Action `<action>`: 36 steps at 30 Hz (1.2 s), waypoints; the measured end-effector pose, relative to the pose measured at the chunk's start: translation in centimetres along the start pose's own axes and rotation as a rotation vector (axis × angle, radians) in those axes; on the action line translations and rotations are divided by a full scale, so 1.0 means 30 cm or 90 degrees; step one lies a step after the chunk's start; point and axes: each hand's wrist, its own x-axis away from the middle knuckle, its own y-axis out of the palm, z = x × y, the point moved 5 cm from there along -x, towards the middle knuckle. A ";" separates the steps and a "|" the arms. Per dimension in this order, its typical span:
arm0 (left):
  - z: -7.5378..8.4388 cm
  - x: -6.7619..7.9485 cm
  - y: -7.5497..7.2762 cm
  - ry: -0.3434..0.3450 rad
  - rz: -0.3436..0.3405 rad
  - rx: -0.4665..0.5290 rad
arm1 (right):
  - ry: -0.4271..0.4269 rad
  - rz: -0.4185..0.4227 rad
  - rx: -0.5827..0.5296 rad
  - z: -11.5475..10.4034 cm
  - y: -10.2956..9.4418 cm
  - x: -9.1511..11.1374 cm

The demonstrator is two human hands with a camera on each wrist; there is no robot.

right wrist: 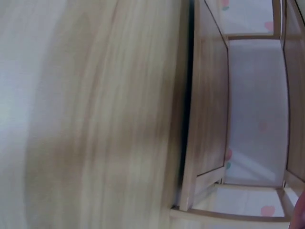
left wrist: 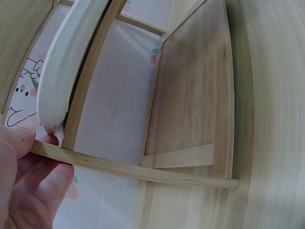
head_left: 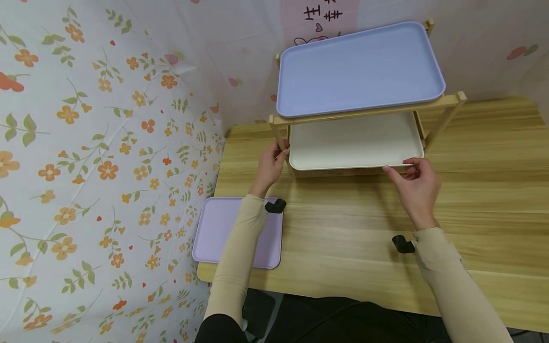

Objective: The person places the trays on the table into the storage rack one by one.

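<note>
A white tray (head_left: 356, 143) lies on the middle level of a wooden rack (head_left: 446, 116), below a blue tray (head_left: 360, 71) on top. My left hand (head_left: 271, 164) grips the rack's front left post (left wrist: 133, 169), thumb on one side and fingers on the other. Beside those fingers, the end of the white tray (left wrist: 71, 67) shows in the left wrist view. At the tray's front right corner, my right hand (head_left: 418, 188) pinches the rim with the thumb at the front edge. Only a sliver of the right hand (right wrist: 298, 214) enters the right wrist view.
A purple tray (head_left: 270, 243) lies at the table's left end, partly under my left forearm. The rack's bottom wooden shelf (left wrist: 190, 90) holds no tray. A patterned cloth (head_left: 107, 166) hangs left of and behind the wooden table (head_left: 343, 247).
</note>
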 end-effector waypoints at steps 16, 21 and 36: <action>0.012 0.005 0.002 0.013 0.004 -0.022 | -0.031 0.031 0.099 -0.050 0.062 -0.099; 0.013 0.005 0.002 0.027 0.006 -0.059 | -0.012 0.020 0.129 -0.055 0.074 -0.118; 0.011 0.003 0.002 0.043 0.012 -0.084 | 0.008 0.007 0.148 -0.057 0.086 -0.145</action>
